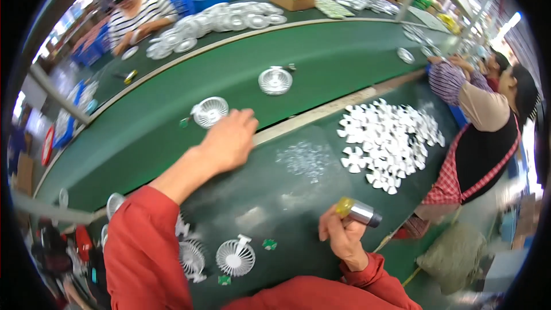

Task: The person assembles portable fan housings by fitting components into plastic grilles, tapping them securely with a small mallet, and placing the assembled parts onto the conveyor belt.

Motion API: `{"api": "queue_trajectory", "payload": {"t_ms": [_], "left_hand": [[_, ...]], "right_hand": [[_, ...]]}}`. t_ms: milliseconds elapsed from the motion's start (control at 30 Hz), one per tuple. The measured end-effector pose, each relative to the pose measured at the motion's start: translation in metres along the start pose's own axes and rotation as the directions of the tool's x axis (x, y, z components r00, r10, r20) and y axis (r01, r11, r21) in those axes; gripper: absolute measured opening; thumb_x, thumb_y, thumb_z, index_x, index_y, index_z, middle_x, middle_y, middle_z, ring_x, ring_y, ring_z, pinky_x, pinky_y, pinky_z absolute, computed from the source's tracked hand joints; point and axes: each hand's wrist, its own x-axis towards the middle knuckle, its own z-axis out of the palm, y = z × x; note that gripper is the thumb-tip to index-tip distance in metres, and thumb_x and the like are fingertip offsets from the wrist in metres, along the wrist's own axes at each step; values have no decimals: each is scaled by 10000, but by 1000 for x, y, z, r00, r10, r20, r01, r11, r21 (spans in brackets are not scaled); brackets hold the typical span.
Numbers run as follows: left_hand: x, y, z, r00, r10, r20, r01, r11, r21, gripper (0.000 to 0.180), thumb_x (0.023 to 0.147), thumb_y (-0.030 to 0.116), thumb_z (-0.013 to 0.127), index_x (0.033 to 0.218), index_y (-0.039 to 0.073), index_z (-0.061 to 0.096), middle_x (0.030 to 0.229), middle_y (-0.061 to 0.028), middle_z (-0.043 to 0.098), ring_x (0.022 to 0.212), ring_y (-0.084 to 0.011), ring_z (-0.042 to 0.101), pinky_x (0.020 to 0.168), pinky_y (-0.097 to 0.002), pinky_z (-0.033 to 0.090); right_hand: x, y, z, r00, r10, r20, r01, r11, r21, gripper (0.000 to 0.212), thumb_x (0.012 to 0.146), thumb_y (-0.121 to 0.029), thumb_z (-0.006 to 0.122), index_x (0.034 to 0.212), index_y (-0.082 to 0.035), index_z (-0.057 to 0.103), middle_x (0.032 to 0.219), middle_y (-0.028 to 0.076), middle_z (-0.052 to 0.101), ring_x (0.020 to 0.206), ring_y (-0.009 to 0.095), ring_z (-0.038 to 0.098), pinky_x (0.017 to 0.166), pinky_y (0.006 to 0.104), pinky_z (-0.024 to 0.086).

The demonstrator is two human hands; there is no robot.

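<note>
My left hand [228, 142] reaches over the near edge of the green conveyor belt, fingers loosely bent and nothing visible in them. Just beyond it lies a white round fan housing [210, 111] with a small green board beside it. In my right hand [344, 237] is a short cylindrical tool [361, 213] with a yellow end, silver barrel and dark tip, held above the bench. Below my left forearm, a white fan housing [236, 257] rests on the dark green bench, with small green circuit boards [270, 244] near it. A second housing [191, 258] is partly covered by my sleeve.
White fan blades [390, 143] are heaped on the bench to the right, beside scattered small clear pieces [304, 159]. Another fan housing [275, 81] lies on the belt [333, 51]. A co-worker [476, 120] stands at right; another person [138, 14] works across the belt.
</note>
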Motion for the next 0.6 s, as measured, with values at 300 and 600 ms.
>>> {"api": "queue_trajectory", "payload": {"t_ms": [300, 600], "left_hand": [[135, -34, 74, 976, -4, -216, 46, 981, 188, 638, 766, -2, 584, 1383, -19, 421, 1390, -189, 491, 1329, -370, 415, 1103, -463, 334], [115, -2, 51, 961, 17, -277, 37, 981, 190, 132, 769, 28, 628, 900, 21, 611, 902, -147, 625, 898, -303, 601, 874, -423, 411]], "right_hand": [[6, 10, -24, 983, 4, 185, -2, 1000, -11, 138, 957, -79, 485, 827, -40, 506, 737, 100, 553, 532, 120, 455, 500, 273, 395], [11, 7, -13, 995, -4, 99, 5, 1000, -19, 129, 954, -27, 495, 856, 14, 568, 712, 95, 586, 628, 139, 532, 558, 288, 437]]}}
